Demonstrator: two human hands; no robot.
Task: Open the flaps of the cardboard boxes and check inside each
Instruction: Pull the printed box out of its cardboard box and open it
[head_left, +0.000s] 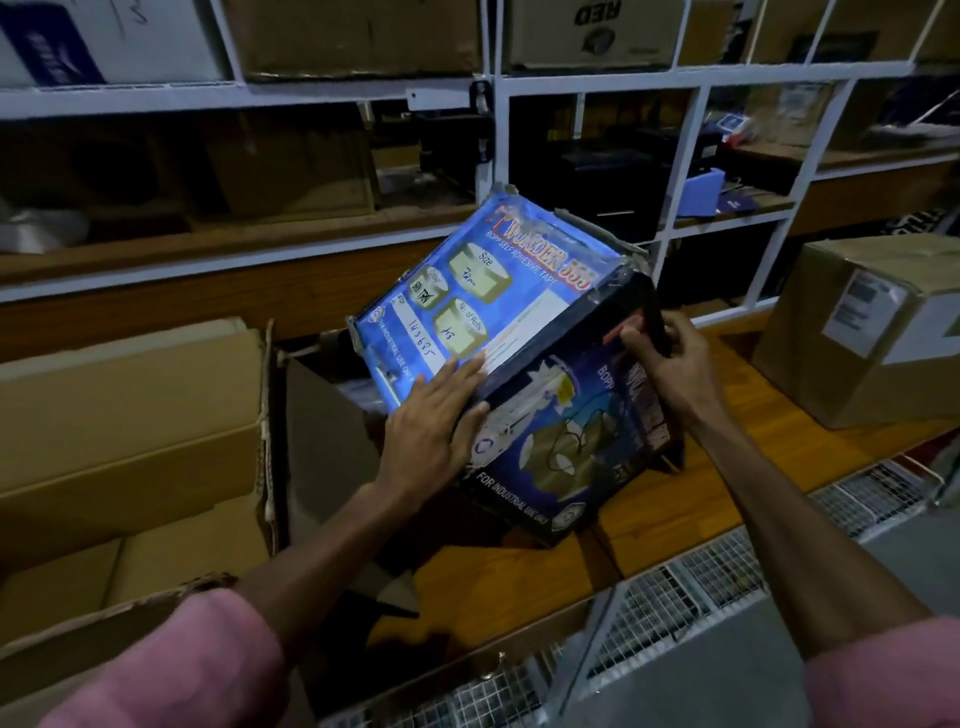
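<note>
the blue printed tape box (498, 332) sits tilted at the centre of the frame, one lower corner down on the wooden shelf board (727, 457), its flaps apparently closed, so checking inside it is not yet done. the left hand (436, 421) lies flat with straight fingers on the box's bright upper face, thumb along the near edge. the right hand (670, 364) has its fingers curled round the dark right-hand end of the box, gripping it; whether they are on a flap edge or just the corner is hard to tell in the dim light.

at the left of the frame a large brown carton (130, 441) stands with its flaps up, so that one looks already opened. a sealed brown box with a label (872, 322) at the right edge seems untouched.

room is tight: the open carton is just beside the box on the left, white rack bars (493, 156) stand close behind, and a wire mesh edge (701, 587) runs along the lower right. the freest space is toward the person.
</note>
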